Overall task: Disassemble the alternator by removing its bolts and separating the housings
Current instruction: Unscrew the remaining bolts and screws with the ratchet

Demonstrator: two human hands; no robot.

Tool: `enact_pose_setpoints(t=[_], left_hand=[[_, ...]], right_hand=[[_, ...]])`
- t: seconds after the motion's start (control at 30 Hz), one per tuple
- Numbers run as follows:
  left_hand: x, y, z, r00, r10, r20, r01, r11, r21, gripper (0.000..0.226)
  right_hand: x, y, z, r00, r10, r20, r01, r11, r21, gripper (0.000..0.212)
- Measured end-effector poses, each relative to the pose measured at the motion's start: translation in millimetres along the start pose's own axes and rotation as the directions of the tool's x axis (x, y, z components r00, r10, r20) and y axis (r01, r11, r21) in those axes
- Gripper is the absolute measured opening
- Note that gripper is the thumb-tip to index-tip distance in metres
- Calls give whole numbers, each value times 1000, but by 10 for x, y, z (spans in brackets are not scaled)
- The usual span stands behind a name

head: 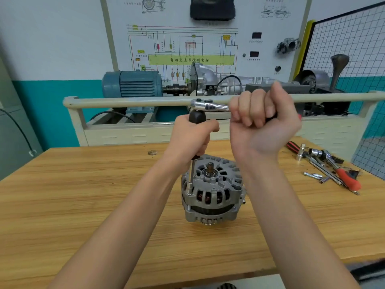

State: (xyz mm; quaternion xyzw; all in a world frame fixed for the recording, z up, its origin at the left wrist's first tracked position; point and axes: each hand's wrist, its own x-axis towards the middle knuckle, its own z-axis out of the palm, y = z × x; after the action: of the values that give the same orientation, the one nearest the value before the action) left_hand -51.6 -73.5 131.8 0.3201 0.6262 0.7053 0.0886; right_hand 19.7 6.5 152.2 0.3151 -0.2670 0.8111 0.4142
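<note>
The alternator (pixel 212 190) stands near the middle of the wooden tabletop (pixel 83 195), its shaft axis upright and the bare threaded shaft end (pixel 210 166) pointing up. The front housing with its slotted vents faces up; the rear housing rests on the wood, and copper windings show through the side openings.

A long socket extension (pixel 191 176) runs straight down to a through-bolt (pixel 189 192) at the alternator's left rim, parallel to the shaft. The left hand (pixel 192 138) is wrapped closed round the extension's black grip (pixel 196 116), fingers curled fully about it.

On top of that grip sits the chrome ratchet head (pixel 205 105), with the ratchet's handle lying level and pointing to the right. The right hand (pixel 263 122) is a tight fist round that handle, palm toward the camera.

At the right edge of the tabletop lies a loose pile of tools (pixel 329 165): sockets, extension bars and red-handled drivers, well apart from the alternator.
</note>
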Motion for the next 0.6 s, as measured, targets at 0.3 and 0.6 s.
enact_pose_setpoints(t=[0.3, 0.6], left_hand=[[34, 23, -152, 953, 7, 303, 23, 995, -93, 42], [11, -40, -80, 999, -13, -45, 6, 990, -143, 46]], right_hand=[[444, 161, -280, 811, 532, -244, -342, 769, 541, 53], [-78, 221, 148, 993, -70, 97, 87, 978, -187, 46]])
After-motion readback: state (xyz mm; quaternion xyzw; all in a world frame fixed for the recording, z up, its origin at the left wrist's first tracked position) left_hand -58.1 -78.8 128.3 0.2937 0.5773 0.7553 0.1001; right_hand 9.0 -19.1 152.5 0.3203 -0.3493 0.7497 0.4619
